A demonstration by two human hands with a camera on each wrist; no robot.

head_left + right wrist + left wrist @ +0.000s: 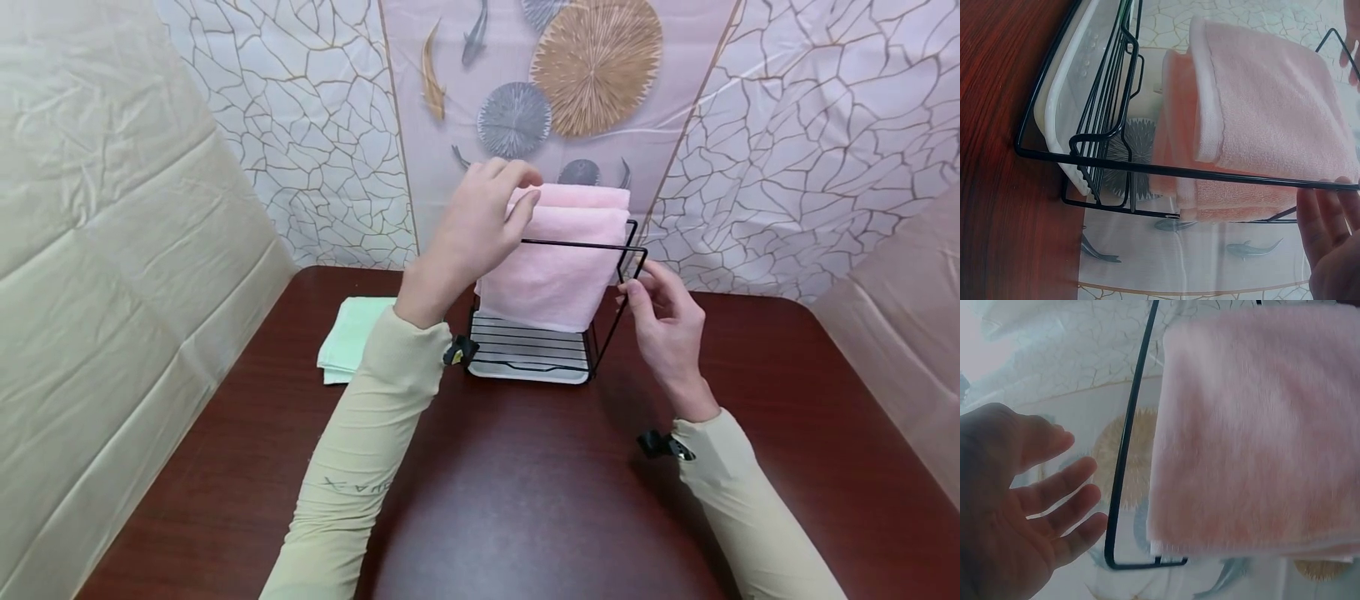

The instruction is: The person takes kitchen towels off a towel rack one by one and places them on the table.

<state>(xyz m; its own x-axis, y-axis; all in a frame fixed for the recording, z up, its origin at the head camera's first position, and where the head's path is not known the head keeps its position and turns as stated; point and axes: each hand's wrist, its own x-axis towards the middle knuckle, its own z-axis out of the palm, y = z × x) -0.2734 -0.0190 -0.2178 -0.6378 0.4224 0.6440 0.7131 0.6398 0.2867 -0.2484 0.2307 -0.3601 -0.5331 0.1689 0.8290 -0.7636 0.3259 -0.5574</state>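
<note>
A pink towel hangs folded in the upper part of a black wire rack. My left hand is raised at the rack's left upper side. In the left wrist view its fingers are loosely bent, hold nothing, and stand beside the rack's bar, apart from the towel. My right hand pinches the rack's right side bar between thumb and fingers. The right wrist view shows its fingertips against that bar, below the towel; the thumb is hidden there.
A white tray lies under the wire grid at the rack's base. To the left, a folded pale green cloth rests on the dark red-brown table, partly behind my left forearm. Patterned curtains close off the back.
</note>
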